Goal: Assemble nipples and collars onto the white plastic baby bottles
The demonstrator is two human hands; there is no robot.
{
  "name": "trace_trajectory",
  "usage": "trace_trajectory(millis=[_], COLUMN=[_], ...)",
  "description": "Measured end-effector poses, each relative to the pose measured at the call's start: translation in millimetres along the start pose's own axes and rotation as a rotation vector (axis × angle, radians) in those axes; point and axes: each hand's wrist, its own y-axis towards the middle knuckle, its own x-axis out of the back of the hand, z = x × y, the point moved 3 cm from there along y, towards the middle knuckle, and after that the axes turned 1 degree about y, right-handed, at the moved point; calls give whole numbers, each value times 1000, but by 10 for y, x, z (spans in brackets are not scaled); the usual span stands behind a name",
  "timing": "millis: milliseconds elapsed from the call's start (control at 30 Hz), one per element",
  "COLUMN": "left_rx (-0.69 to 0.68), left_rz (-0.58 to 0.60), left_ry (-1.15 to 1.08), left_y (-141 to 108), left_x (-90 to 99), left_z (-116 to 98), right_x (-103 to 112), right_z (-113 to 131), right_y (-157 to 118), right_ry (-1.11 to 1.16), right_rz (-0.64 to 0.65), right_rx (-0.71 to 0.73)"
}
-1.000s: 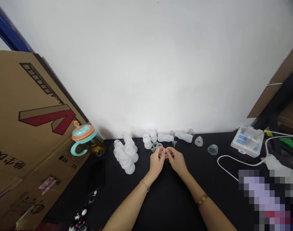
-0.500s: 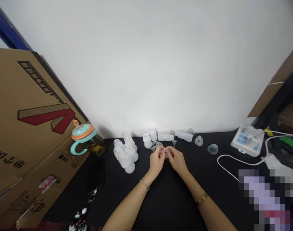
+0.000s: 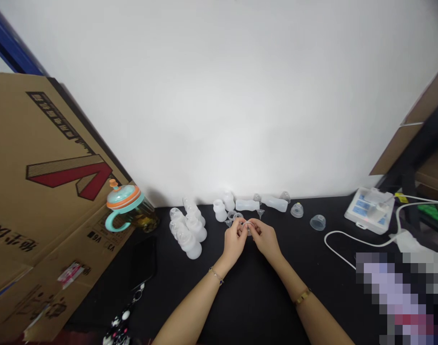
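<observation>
My left hand (image 3: 235, 239) and my right hand (image 3: 265, 239) meet over the black table, fingertips pinched together. Between them is a small whitish ring (image 3: 248, 223), perhaps a bottle collar, with something clear below it; fingers cover much of it. Just beyond my left hand lie loose clear rings (image 3: 235, 215) and a small clear funnel-shaped teat (image 3: 260, 213). Two white bottle bodies (image 3: 220, 211) stand behind. Further back, a white bottle (image 3: 247, 205) and another white bottle (image 3: 275, 203) lie on their sides. Clear dome caps, one (image 3: 297, 210) upright and one (image 3: 318, 222) tilted, sit to the right.
Several capped white bottles (image 3: 189, 235) stand in a cluster to the left. Beyond them are a lidded tea mug (image 3: 127, 203), a phone (image 3: 143, 262) and a large cardboard box (image 3: 42, 191). At right, a white plastic case (image 3: 370, 210) sits by a white cable (image 3: 339, 233).
Both hands stay in the same place, still pinching the ring. Their fingers have shifted only very slightly around it.
</observation>
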Motion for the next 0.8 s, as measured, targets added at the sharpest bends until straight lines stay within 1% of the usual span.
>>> trace_trajectory(millis=[133, 300, 567, 667, 800], left_rx=[0, 8, -16, -14, -1], left_rz=[0, -20, 15, 14, 6], left_ry=[-2, -47, -65, -63, -50], left_y=[-1, -12, -32, -34, -32], left_x=[-1, -7, -22, -20, -22], left_z=[-3, -7, -1, -10, -3], right_x=[-5, -11, 9, 6, 15], right_z=[9, 14, 10, 16, 50], right_y=[-2, -19, -14, -16, -16], right_ry=[-7, -24, 67, 73, 16], right_rz=[7, -31, -55, -47, -58], right_rx=[1, 2, -57, -47, -21])
